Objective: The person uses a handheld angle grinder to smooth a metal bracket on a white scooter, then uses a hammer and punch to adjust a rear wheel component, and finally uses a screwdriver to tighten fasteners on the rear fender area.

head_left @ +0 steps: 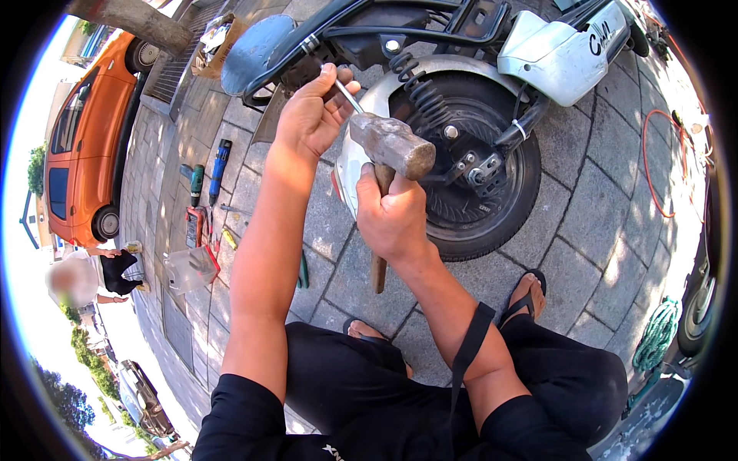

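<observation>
My left hand (311, 111) pinches a thin metal rod (350, 98) between thumb and fingers. The rod's upper end reaches toward the rear of a scooter frame (338, 34); whether it touches there I cannot tell. In my right hand (393, 215), fingers wrap the wooden handle of a hammer (392, 144). Its worn, heavy steel head is right by the rod's lower end. Just beyond my hands stands the scooter's rear wheel (492, 219) with a black tyre, under a pale fender (377, 100) and a black coil spring (419, 88).
Two drills, one blue (221, 170) and one green (197, 184), lie on the paving at the left, near a clear plastic box (188, 270). An orange car (88, 146) and a person (100, 273) are farther left. Green rope (659, 332) lies at the right.
</observation>
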`<state>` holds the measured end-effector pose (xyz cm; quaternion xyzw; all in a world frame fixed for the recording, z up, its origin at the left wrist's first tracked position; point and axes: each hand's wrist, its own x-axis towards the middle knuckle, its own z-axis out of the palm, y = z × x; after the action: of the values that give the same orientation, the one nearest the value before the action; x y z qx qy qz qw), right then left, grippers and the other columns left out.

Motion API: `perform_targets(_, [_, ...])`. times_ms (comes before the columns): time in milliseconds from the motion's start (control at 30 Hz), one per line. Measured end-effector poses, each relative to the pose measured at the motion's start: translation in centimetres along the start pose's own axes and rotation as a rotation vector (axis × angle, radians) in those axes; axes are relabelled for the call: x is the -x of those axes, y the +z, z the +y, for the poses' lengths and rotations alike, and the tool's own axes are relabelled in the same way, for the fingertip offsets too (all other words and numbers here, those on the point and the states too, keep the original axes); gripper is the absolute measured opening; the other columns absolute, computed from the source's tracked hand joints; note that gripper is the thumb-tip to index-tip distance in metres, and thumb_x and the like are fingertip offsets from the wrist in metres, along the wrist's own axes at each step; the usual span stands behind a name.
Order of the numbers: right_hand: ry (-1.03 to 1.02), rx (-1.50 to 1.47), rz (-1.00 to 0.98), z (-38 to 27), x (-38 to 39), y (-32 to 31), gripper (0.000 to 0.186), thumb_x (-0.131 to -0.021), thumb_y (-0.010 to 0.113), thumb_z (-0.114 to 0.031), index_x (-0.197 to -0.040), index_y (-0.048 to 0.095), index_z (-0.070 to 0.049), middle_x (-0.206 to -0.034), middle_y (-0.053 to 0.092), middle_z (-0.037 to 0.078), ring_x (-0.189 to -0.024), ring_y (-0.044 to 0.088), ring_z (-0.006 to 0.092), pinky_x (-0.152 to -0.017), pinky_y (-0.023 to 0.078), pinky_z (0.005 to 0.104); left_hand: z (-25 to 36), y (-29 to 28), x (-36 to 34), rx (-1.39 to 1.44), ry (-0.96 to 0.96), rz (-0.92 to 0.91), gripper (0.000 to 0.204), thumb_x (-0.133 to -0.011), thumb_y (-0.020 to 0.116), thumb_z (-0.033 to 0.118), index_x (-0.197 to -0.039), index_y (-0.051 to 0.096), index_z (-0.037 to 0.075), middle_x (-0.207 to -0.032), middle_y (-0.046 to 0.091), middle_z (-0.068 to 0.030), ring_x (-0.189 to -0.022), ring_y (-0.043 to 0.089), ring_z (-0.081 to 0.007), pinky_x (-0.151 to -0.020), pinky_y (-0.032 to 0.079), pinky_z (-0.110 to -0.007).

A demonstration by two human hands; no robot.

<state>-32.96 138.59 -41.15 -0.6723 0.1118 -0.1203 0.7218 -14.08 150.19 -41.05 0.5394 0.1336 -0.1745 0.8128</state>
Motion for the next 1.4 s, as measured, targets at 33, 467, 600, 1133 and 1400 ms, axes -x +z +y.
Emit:
perform_targets(33, [-0.006, 0.005, 0.007, 0.1, -0.1, -0.1, 0.031, -0.103, 0.064, -0.012, -0.13, 0.06, 0.004, -0.097, 0.076, 0.023, -0.088, 0.077, 0.0325, -0.083, 0.058, 0.042, 0.0, -0.2, 0.0, -0.002, -0.016, -0.02, 0.027, -0.112, 0.062, 0.027, -0.123, 0.066, 0.002, -0.112, 0.075, -0.009, -0.096, 0.077, -0.0214, -0.073, 0.064, -0.03])
perform_targets(467, [-0.045, -0.015, 0.045, 1.6, 0.0, -0.1, 0.031, -0.103, 0.064, -0.01, -0.13, 0.061, 0.004, -0.092, 0.073, 0.015, -0.078, 0.07, 0.0202, -0.075, 0.057, 0.038, -0.5, -1.7, -0.4, 0.108, -0.022, -0.31, 0.033, -0.117, 0.043, 0.022, -0.131, 0.062, 0.0, -0.118, 0.077, -0.0098, -0.095, 0.077, -0.0201, -0.07, 0.061, -0.029])
perform_targets(600, [-0.036, -0.047, 0.031, 1.3, 0.1, 0.0, 0.03, -0.103, 0.064, -0.01, -0.13, 0.061, 0.004, -0.092, 0.072, 0.014, -0.077, 0.069, 0.0185, -0.074, 0.056, 0.0373, -0.7, -2.0, -0.8, 0.14, 0.0, -0.271, 0.031, -0.116, 0.043, 0.021, -0.129, 0.063, 0.001, -0.108, 0.077, -0.0075, -0.09, 0.076, -0.0188, -0.071, 0.061, -0.029])
perform_targets(1133, [-0.014, -0.058, 0.036, 1.3, 0.2, -0.3, 0.034, -0.102, 0.064, -0.01, -0.134, 0.061, 0.003, -0.102, 0.074, 0.018, -0.089, 0.072, 0.0238, -0.084, 0.057, 0.039, 0.0, -0.3, 0.2, -0.071, 0.043, -0.124, 0.027, -0.116, 0.044, 0.02, -0.124, 0.063, 0.004, -0.104, 0.072, -0.005, -0.088, 0.074, -0.0179, -0.069, 0.057, -0.029])
perform_targets(1400, [-0.018, -0.062, 0.036, 2.1, 0.3, 0.1, 0.024, -0.102, 0.064, -0.008, -0.124, 0.063, 0.0, -0.096, 0.077, 0.021, -0.084, 0.078, 0.0369, -0.078, 0.059, 0.0443, 0.3, -0.3, -0.3, -0.035, 0.057, -0.149, 0.025, -0.117, 0.043, 0.018, -0.122, 0.061, 0.002, -0.099, 0.069, -0.004, -0.083, 0.072, -0.0165, -0.067, 0.056, -0.027])
